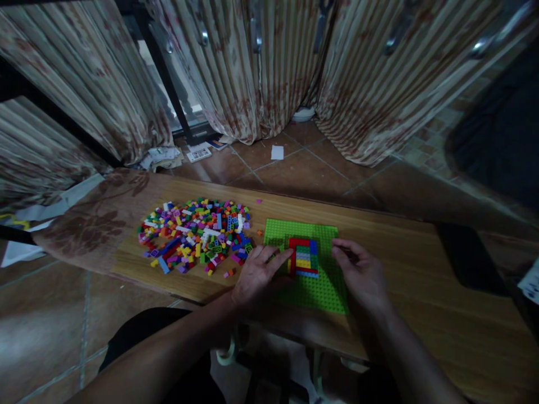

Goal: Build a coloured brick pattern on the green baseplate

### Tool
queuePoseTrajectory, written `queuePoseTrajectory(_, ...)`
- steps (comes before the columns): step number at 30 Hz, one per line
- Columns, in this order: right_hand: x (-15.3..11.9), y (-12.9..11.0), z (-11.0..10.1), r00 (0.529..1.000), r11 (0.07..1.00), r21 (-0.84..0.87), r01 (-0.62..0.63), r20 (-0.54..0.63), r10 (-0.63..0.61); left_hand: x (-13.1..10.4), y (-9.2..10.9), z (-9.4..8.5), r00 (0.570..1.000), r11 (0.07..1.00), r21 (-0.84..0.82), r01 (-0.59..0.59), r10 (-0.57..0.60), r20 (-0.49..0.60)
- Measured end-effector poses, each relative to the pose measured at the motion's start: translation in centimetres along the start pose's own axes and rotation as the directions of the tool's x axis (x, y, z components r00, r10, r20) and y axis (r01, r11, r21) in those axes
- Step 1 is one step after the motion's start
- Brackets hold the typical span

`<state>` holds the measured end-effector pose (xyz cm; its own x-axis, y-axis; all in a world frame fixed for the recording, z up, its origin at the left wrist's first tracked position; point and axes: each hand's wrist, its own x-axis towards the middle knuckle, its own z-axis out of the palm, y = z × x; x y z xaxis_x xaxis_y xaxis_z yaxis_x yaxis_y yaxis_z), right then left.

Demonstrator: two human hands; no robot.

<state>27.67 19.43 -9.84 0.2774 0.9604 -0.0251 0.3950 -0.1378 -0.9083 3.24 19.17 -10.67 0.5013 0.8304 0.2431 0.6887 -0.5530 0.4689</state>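
Note:
A small structure of toy building bricks (314, 262) stands on a green studded baseplate (332, 300). Its red, blue and green walls frame an inside with pale and yellow bricks. My left hand (259, 272) lies over the baseplate's left side, one finger stretched out to touch the red left wall; its underside is hidden. By the baseplate's right edge is my right hand (364, 272), apart from the structure. Its thumb and fingertips are drawn together, and whatever they may hold is too small and dark to make out.
A wide pile of loose bricks (197, 238) in many colours covers the left of the wooden table (404, 252). A pink brick (259, 201) lies alone near the far edge. At the right is a dark flat object (467, 258). Curtains (261, 84) hang beyond.

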Motion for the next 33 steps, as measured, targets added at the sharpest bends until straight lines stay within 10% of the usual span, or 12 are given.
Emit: queuePoseTrajectory(33, -0.1, -0.2, -0.3, 0.997, 0.99, -0.117, -0.073, 0.011, 0.075, -0.1, 2.2, 0.6, 0.992, 0.992, 0.124, 0.018, -0.002, -0.125)
